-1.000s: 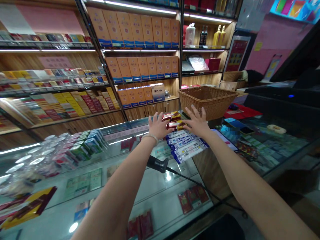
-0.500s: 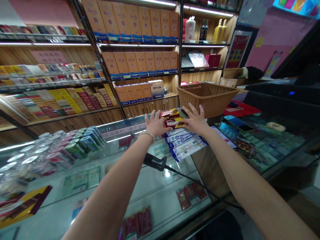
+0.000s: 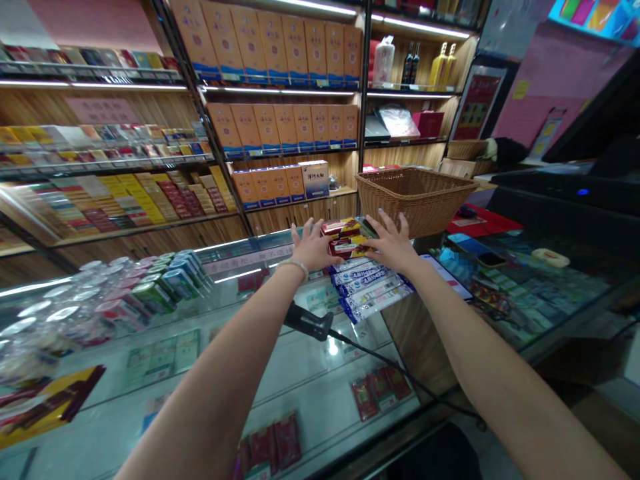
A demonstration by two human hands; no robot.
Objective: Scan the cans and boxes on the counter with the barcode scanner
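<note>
On the glass counter (image 3: pixel 280 373) lie two small red-and-yellow snack boxes (image 3: pixel 349 247), one behind the other. My left hand (image 3: pixel 311 248) is at their left ends, fingers spread and thumb against the nearer box. At their right ends my right hand (image 3: pixel 393 245) has its fingers apart, the fingertips touching the nearer box. A dark green item (image 3: pixel 369 228) shows partly beneath the right fingers. Several blue-and-white long packets (image 3: pixel 373 293) lie overlapped just in front of the boxes. A black handheld scanner (image 3: pixel 310 322) rests nearer me, partly behind my left forearm.
The scanner's black cable (image 3: pixel 395 363) runs to the counter's front edge. A wicker basket (image 3: pixel 415 200) stands behind my right hand, a lit phone (image 3: pixel 447 277) to its right. Several jars and small boxes (image 3: pixel 160 287) fill the left. Stocked shelves (image 3: pixel 280 153) line the back.
Both hands keep almost the same place and spread at the boxes. The view has shifted very slightly.
</note>
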